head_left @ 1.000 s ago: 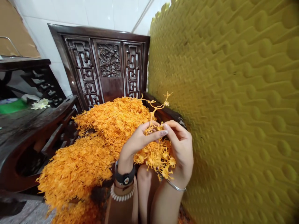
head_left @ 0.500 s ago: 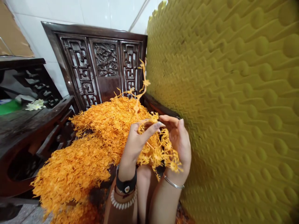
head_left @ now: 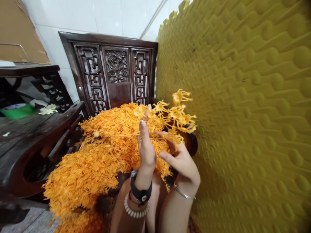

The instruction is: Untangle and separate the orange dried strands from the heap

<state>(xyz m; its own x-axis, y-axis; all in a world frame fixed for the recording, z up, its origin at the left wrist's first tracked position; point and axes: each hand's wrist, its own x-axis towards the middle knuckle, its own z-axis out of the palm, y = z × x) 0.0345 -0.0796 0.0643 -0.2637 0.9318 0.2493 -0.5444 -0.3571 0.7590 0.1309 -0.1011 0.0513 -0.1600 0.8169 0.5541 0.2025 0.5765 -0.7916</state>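
Observation:
A yellow-orange artificial flower spray (head_left: 181, 118) lies sideways across my hands, its spidery blossoms bunched at the right and a thin stem running left. My left hand (head_left: 147, 150) is upright, with the stem passing between its thumb and fingers. Beside it, my right hand (head_left: 183, 161) is under the blossoms, its thumb apart from its fingers; the fingertips are partly hidden behind the spray. A large heap of similar orange sprays (head_left: 85, 168) spreads in front of my hands and to the left.
A yellow textured foam mat (head_left: 238, 106) stands upright along the right. Behind the heap is a carved dark wooden chair back (head_left: 118, 92). At left, a dark wooden table (head_left: 14, 139) carries a green basin (head_left: 18, 111) and a pale flower (head_left: 48, 109).
The spray has swung from upright to sideways, and its blossoms have risen to the right. My left hand has turned more upright; the right thumb has moved away from the fingers. The view has shifted slightly.

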